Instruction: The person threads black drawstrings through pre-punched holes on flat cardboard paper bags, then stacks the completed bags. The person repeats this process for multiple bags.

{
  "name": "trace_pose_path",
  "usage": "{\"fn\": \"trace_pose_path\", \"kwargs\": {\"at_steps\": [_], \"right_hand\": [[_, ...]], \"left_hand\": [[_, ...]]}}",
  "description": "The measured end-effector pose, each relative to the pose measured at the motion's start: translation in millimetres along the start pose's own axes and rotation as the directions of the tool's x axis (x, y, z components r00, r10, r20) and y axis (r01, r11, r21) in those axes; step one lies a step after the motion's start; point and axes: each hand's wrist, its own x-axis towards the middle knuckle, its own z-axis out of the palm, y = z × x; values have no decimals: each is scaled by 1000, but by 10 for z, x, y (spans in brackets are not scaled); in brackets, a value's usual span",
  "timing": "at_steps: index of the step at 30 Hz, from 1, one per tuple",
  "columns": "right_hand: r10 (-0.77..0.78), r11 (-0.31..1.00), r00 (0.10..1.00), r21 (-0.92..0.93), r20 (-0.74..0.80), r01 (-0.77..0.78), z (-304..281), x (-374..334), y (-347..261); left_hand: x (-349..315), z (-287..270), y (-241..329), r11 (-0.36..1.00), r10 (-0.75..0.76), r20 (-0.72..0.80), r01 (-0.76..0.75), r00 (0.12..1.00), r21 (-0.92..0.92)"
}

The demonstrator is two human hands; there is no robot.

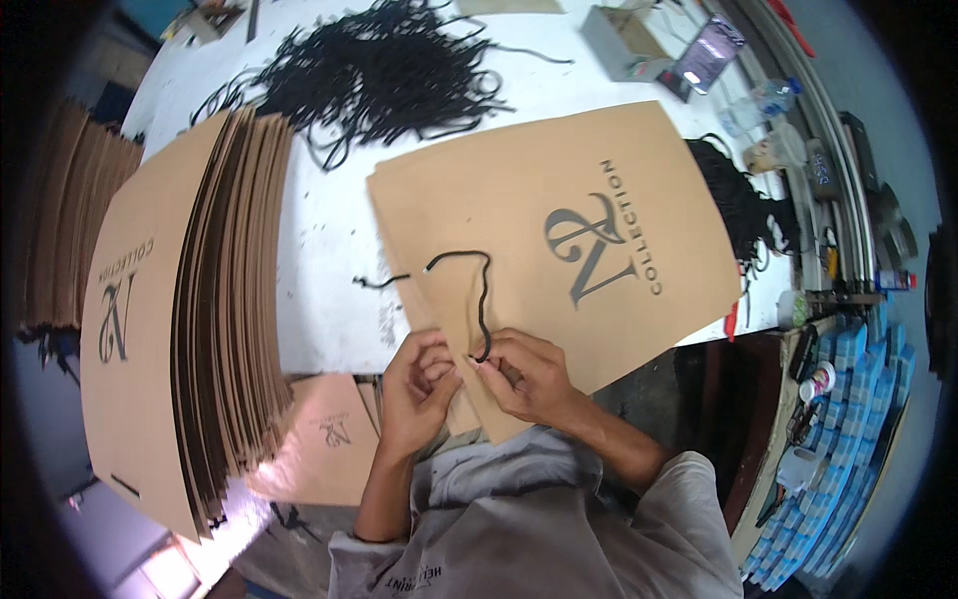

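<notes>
Hands: two; the left hand [417, 384] and right hand [527, 377] meet at the near edge of one flat brown paper bag [529, 230].
Left grip: fingers curled and closed on the bag's near edge.
Right grip: fingertips pinched together on the end of a black cord [480, 299] where it meets the bag.
Cord: one; it loops up over the bag, bends left and trails off the bag's left edge onto the white table [324, 250].
Bag: lies on the table in front of the person, its near corner hanging over the table edge.
Stacks: one fanned stack of flat bags [190, 319] to the left, a darker stack [65, 220] beyond it.
Cord heaps: two; a big pile [384, 70] at the far side, a smaller bundle [743, 210] just right of the bag.
Open room: a bare strip of table between the stack and the bag.
</notes>
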Motion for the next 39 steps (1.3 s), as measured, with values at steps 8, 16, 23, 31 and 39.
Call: {"fn": "trace_pose_path", "kwargs": {"at_steps": [8, 16, 23, 31, 39], "right_hand": [[104, 990, 986, 111, -129, -90, -12, 40, 56], [-51, 998, 996, 44, -70, 54, 139, -49, -19], [-402, 914, 909, 104, 113, 391, 82, -164, -515], [188, 980, 978, -48, -87, -193, 264, 133, -109], [274, 942, 942, 142, 194, -303, 23, 158, -86]], "left_hand": [[-41, -63, 200, 947, 98, -215, -24, 972, 321], [-189, -108, 344, 994, -104, 177, 109, 979, -15], [3, -24, 105, 972, -231, 152, 235, 961, -9], [-133, 25, 197, 888, 123, -197, -19, 973, 459], [12, -119, -1, 874, 387, -31, -357, 921, 329]]}}
